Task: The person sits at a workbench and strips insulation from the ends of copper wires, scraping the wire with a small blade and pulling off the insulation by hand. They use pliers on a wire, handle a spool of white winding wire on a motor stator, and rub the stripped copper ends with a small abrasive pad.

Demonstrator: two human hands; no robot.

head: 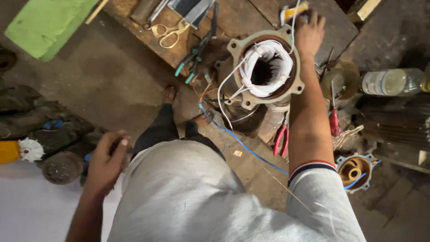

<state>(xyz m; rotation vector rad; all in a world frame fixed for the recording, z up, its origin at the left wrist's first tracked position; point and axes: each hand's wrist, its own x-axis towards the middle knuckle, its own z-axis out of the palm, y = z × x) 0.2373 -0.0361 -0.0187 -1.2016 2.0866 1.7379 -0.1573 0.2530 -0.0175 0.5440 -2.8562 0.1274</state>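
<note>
Far right, my right hand (309,31) grips a yellow-tipped tool (293,11) just beyond the motor stator (266,71), whose bore faces up; my left hand (105,161) hangs near left, half-curled, empty.

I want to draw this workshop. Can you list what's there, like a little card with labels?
Place: dusty workshop floor with a wooden board
Middle: round metal motor shell filled with white wire coils
Right hand: reaching past the motor's far rim
Left hand: by a dark old motor, fingers curled
Tools: scissors, red pliers, red screwdriver
Also: clear bottle, blue wire
</note>
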